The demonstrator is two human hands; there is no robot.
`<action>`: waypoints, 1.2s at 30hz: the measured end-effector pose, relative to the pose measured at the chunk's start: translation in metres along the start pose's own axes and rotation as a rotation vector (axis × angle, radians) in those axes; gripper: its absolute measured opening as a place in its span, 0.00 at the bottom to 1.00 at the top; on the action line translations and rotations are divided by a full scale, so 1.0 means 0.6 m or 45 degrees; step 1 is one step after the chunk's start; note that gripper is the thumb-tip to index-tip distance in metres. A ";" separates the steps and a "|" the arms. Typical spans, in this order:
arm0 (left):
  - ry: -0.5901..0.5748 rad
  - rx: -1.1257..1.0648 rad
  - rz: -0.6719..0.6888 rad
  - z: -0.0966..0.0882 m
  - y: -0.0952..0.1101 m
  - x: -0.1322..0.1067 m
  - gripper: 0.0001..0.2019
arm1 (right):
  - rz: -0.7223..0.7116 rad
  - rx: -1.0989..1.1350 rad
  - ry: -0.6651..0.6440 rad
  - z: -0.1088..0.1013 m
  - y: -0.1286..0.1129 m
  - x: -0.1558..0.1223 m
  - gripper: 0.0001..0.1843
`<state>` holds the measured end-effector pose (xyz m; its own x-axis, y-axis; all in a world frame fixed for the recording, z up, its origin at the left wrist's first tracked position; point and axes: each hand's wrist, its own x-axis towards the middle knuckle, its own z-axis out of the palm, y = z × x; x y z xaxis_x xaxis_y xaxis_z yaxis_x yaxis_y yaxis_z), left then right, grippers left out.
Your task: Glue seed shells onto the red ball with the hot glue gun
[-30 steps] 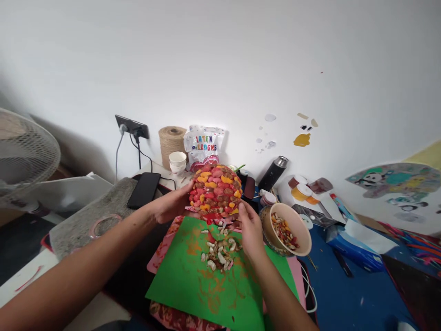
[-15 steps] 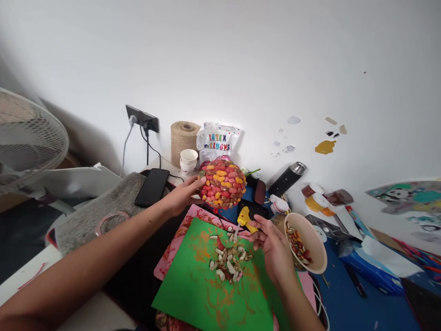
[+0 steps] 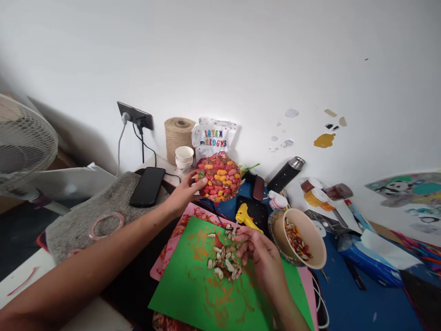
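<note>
My left hand (image 3: 185, 192) grips the left edge of a round ball (image 3: 219, 177) covered in red, pink and yellow shell pieces, holding it up above the far end of the table. My right hand (image 3: 257, 255) reaches down with curled fingers onto a heap of pale nut shells (image 3: 223, 259) lying on a green sheet (image 3: 213, 289) smeared with brown glue. Whether its fingers pinch a shell I cannot make out. A yellow glue gun (image 3: 246, 217) lies just beyond that hand.
A tan bowl (image 3: 303, 234) of coloured shells tilts at the right. Behind stand a twine roll (image 3: 177, 138), paper cups (image 3: 184, 157), a balloon bag (image 3: 213, 138), a black flask (image 3: 285, 174) and paint jars (image 3: 315, 195). A phone (image 3: 147, 186) rests on grey felt; a fan (image 3: 24, 147) is left.
My right hand let go of the ball and dropped to the shell heap. My left hand now holds the ball alone, a little farther back.
</note>
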<state>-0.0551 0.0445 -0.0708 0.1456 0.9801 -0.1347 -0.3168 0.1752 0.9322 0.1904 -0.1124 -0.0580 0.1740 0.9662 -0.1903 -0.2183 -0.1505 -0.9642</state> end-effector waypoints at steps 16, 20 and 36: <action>-0.342 0.112 0.108 0.034 -0.046 -0.102 0.46 | 0.063 0.119 0.146 -0.045 0.065 -0.032 0.26; -0.315 0.104 0.112 0.033 -0.049 -0.098 0.46 | 0.072 0.087 0.156 -0.042 0.067 -0.038 0.27; 0.014 0.368 0.176 -0.019 -0.031 -0.027 0.46 | 0.042 0.191 0.035 -0.022 0.056 -0.036 0.29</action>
<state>-0.0624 0.0263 -0.0895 0.1091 0.9940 -0.0020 -0.0531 0.0079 0.9986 0.1922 -0.1409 -0.0890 0.1903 0.9547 -0.2287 -0.3650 -0.1474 -0.9192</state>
